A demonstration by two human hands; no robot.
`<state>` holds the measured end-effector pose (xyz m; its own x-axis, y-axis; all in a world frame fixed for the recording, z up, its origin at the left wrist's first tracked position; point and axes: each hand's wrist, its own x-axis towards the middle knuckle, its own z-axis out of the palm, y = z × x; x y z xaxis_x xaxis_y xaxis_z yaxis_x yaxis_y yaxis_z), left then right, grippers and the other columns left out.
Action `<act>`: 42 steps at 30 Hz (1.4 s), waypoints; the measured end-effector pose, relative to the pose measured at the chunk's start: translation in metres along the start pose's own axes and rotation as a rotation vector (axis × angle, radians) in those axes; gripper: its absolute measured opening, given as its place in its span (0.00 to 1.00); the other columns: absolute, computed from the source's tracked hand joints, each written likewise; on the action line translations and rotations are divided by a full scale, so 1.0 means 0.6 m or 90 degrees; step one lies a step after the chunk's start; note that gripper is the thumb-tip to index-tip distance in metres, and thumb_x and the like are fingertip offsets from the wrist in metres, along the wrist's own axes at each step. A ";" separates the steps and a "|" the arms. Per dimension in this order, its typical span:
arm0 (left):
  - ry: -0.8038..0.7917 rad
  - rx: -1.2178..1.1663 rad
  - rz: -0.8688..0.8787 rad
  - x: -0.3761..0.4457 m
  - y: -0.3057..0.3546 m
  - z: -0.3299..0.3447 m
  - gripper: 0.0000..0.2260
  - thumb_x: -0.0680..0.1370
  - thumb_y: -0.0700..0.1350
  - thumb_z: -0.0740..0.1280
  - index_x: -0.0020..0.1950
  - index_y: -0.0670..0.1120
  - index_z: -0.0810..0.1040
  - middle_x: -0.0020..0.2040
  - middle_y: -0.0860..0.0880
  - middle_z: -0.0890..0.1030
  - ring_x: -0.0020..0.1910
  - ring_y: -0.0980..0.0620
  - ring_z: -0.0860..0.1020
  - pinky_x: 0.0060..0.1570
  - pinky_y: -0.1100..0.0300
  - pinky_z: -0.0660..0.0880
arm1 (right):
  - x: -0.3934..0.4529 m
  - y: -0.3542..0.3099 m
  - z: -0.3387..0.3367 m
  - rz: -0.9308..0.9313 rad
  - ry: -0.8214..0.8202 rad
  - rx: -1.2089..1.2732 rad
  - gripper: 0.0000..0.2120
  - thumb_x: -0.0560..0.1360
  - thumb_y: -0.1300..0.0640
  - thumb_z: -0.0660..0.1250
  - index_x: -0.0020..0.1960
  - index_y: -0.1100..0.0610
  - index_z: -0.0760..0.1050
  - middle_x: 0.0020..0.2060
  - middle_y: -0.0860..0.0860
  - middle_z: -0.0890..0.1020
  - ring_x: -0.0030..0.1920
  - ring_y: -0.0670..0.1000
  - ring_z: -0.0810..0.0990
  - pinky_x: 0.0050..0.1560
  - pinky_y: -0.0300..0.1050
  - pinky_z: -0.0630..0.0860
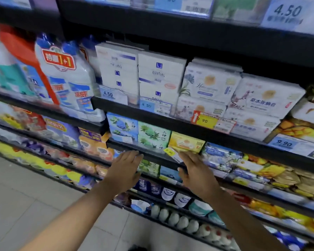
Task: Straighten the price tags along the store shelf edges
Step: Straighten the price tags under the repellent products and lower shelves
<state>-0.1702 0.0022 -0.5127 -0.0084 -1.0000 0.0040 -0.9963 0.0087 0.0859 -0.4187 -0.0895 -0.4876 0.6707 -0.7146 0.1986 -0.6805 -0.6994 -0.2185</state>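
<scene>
A small yellow price tag [171, 153] sits tilted on the black edge [134, 148] of the soap shelf. My right hand [196, 171] reaches up to it, fingers straight, fingertips at the tag's lower right. My left hand [125, 169] lies flat with straight fingers, its tips touching the same shelf edge left of the tag. One shelf up hang a yellow 9.90 tag [205, 121] with a red arrow, two blue 4.50 tags [108, 95] [147, 105] and a blue 9.90 tag [284, 143].
Boxed soaps [153, 135] fill the shelf behind the tag. White soap packs [208, 82] and detergent bottles [65, 75] stand above. Lower shelves hold bottles and packets [172, 218]. A grey tiled floor [25, 196] lies at the lower left.
</scene>
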 end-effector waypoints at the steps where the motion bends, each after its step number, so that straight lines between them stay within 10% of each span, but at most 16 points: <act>1: -0.009 -0.011 0.011 0.005 -0.008 0.003 0.28 0.75 0.50 0.67 0.73 0.43 0.65 0.71 0.42 0.67 0.70 0.40 0.66 0.69 0.47 0.60 | 0.002 -0.004 0.007 0.008 0.005 -0.007 0.23 0.74 0.56 0.67 0.67 0.60 0.70 0.60 0.58 0.76 0.59 0.61 0.75 0.51 0.54 0.77; 5: 0.003 0.007 0.055 0.015 -0.035 0.023 0.29 0.77 0.49 0.63 0.76 0.44 0.59 0.74 0.44 0.63 0.73 0.44 0.60 0.73 0.52 0.48 | 0.019 -0.025 0.024 0.032 0.048 0.007 0.21 0.72 0.66 0.68 0.64 0.60 0.73 0.57 0.58 0.77 0.55 0.61 0.76 0.53 0.54 0.76; 18: 0.086 -0.020 0.158 0.007 -0.077 0.053 0.34 0.63 0.49 0.75 0.67 0.41 0.73 0.63 0.44 0.76 0.62 0.44 0.75 0.63 0.44 0.70 | 0.031 -0.062 0.044 0.055 0.064 -0.035 0.20 0.69 0.68 0.67 0.60 0.59 0.75 0.54 0.57 0.75 0.52 0.58 0.74 0.54 0.52 0.75; 33: 0.160 -0.048 0.034 -0.045 -0.080 0.030 0.30 0.65 0.46 0.75 0.65 0.42 0.74 0.64 0.41 0.75 0.64 0.45 0.66 0.62 0.44 0.68 | 0.046 -0.082 0.026 -0.041 0.075 0.001 0.17 0.75 0.56 0.59 0.62 0.59 0.74 0.56 0.56 0.77 0.58 0.57 0.74 0.58 0.53 0.73; 42: 0.214 -0.093 -0.049 -0.082 -0.101 -0.016 0.23 0.74 0.50 0.59 0.65 0.40 0.73 0.62 0.40 0.74 0.61 0.40 0.71 0.61 0.45 0.69 | 0.106 -0.132 0.037 -0.190 0.080 -0.006 0.18 0.72 0.59 0.66 0.62 0.62 0.75 0.57 0.56 0.78 0.58 0.56 0.75 0.61 0.48 0.70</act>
<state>-0.1085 0.0507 -0.5084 0.1196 -0.9409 0.3170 -0.9699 -0.0426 0.2396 -0.3158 -0.0795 -0.4791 0.7999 -0.4735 0.3687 -0.4627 -0.8778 -0.1236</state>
